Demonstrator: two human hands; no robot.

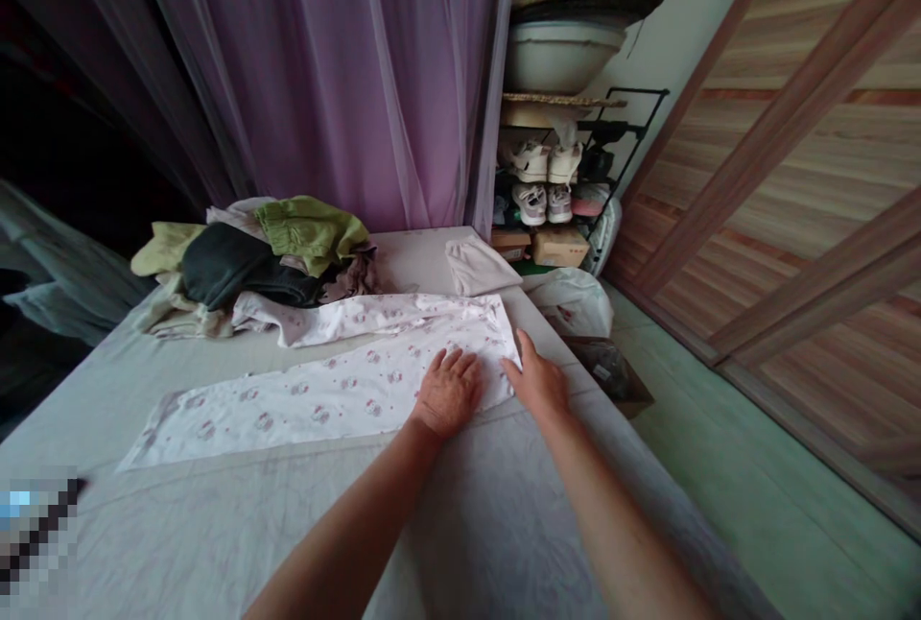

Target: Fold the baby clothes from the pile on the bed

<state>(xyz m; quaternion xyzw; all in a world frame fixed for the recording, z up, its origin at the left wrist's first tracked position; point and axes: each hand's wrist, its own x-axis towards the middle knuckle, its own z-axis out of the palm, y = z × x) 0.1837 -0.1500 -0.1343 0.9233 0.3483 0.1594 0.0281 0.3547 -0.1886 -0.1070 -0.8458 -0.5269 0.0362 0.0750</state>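
White pants with a small pinkish-red cartoon print lie spread on the bed, their legs pointing left and the waist end at the right. My left hand rests palm down on the upper part of the near leg, fingers stretched out. At the waist edge is my right hand, its thumb and fingers apart and touching the fabric's border. Beyond the waist end sits a folded pale garment.
A heap of clothes, with a green garment and a dark one, lies at the back left of the bed. Behind hangs a purple curtain. A shoe rack, a box and wooden doors stand right.
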